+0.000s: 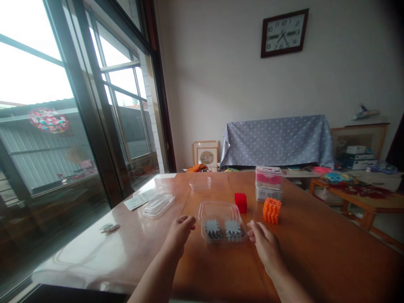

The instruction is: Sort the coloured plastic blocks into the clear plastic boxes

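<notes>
A clear plastic container (206,209) stands on the table in front of me. Two stacks of grey, notched foam-like pieces, a left stack (212,228) and a right stack (233,229), sit side by side inside it. My left hand (180,232) hovers just left of the container, its fingers curled together with nothing visible in them. On the other side is my right hand (264,240), close to the container's right wall, fingers loosely bent and apart, holding nothing I can see. Behind the container are a red notched block (240,203) and, farther right, an orange one (272,210).
On the wooden table (299,256) a clear lid (158,205), a paper sheet (138,201) and a small plastic packet (109,227) lie to the left. Another clear container (200,183) stands farther back. A pink-and-white box stack (269,184) is at the back right.
</notes>
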Available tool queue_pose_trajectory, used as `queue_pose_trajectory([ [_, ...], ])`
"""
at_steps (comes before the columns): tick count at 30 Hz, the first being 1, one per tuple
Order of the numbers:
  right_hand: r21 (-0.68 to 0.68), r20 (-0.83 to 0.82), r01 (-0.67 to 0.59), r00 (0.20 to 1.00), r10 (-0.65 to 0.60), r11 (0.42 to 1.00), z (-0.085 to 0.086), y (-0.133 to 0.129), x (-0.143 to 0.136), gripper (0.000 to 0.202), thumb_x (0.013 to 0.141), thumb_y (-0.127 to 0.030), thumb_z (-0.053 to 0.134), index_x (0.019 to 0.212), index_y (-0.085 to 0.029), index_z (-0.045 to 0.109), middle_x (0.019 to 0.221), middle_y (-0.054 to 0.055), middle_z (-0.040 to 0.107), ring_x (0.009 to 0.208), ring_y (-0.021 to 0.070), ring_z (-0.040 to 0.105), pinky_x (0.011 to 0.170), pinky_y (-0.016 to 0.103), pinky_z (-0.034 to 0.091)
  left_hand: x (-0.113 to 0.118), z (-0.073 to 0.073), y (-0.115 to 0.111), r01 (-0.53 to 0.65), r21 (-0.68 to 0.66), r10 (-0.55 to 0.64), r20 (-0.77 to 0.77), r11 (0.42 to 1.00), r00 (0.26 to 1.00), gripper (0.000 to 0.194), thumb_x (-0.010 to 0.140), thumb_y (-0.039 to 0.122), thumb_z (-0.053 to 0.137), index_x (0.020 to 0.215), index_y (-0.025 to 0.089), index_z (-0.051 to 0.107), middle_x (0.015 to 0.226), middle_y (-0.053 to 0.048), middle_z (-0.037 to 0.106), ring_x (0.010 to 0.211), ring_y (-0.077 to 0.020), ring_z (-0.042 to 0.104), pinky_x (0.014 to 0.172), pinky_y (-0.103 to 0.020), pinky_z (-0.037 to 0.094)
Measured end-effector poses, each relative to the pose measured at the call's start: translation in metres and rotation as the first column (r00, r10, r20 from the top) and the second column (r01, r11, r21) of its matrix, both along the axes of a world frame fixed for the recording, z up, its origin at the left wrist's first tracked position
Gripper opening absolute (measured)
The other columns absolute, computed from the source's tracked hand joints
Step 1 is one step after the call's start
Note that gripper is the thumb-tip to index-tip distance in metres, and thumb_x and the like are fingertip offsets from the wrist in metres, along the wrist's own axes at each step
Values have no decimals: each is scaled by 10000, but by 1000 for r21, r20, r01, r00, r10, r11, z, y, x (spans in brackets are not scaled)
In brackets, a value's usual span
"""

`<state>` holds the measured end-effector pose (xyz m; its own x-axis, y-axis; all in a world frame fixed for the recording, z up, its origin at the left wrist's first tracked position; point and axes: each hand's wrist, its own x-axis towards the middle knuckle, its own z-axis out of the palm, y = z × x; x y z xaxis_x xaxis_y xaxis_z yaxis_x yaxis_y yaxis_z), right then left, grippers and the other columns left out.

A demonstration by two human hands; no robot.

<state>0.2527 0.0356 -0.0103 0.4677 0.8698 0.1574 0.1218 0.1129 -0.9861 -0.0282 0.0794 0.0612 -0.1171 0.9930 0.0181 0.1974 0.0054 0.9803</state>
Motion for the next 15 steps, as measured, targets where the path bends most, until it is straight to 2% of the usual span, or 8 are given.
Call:
queue_pose_trajectory([
  [3, 33, 4, -13, 1000, 12, 999, 2, -1, -1, 535, 835, -702, 527, 865, -195, 694, 732, 56, 696, 735, 231, 657, 674, 301, 527, 8, -9, -14, 47, 14, -47, -26, 999, 999, 262, 738, 400, 595, 620, 166, 592, 611, -2, 571, 592, -133, 466, 590, -255, 322],
  [8, 64, 44, -35, 999, 32, 997, 7, -3, -4, 504, 831, -698, 534, 724, -216, 636, 660, 26, 645, 692, 217, 624, 629, 290, 504, 19, -23, -25, 48, 16, -47, -50, 999, 998, 254, 740, 387, 582, 603, 173, 567, 587, -2, 562, 593, -144, 487, 581, -260, 304],
  [15, 64, 97, -127, 988, 121, 990, 9, -5, -6, 466, 833, -648, 565, 910, -213, 711, 800, 40, 729, 782, 231, 664, 664, 295, 505, 25, -26, -34, 6, 19, -5, -49, 1000, 999, 245, 714, 380, 573, 576, 191, 503, 544, 15, 514, 535, -127, 439, 543, -253, 285],
])
